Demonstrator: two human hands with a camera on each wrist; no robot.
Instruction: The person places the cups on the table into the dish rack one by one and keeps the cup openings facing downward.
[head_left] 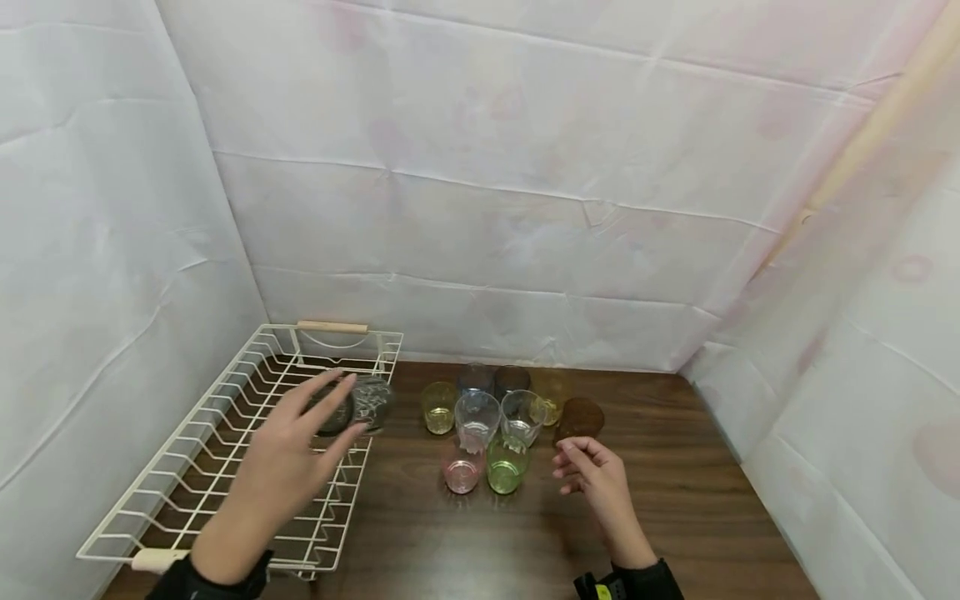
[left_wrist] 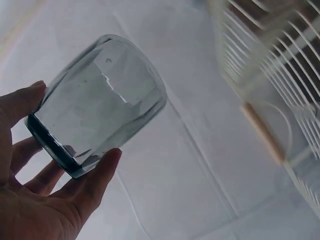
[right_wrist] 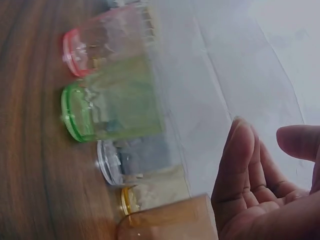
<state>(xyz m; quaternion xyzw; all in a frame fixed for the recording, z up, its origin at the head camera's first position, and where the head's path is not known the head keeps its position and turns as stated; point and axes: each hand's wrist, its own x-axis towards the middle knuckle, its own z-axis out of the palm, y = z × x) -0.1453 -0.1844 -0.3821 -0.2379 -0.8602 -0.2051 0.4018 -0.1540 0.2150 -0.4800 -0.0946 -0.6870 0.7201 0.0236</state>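
My left hand [head_left: 288, 454] grips a clear, grey-tinted drinking glass [left_wrist: 97, 105] near its thick, dark base, thumb on one side and fingers on the other. It holds this glass tilted above the right side of the white wire rack [head_left: 172, 477]. My right hand [head_left: 596, 475] hangs empty, fingers loosely bent, just in front of the brown glass [head_left: 580, 419]. Left of the right hand, the green glass [head_left: 506, 467] and pink glass [head_left: 462, 468] stand side by side. In the right wrist view, the right thumb [right_wrist: 297, 141] is apart from the fingers [right_wrist: 235, 165].
Behind the green and pink glasses stand two clear glasses [head_left: 477, 417], a yellow glass [head_left: 438, 408], an amber glass [head_left: 551, 400] and darker glasses [head_left: 512, 379]. The rack has wooden handles [head_left: 332, 327]. White sheeting [head_left: 480, 225] walls the brown wooden table [head_left: 660, 500] at back and sides.
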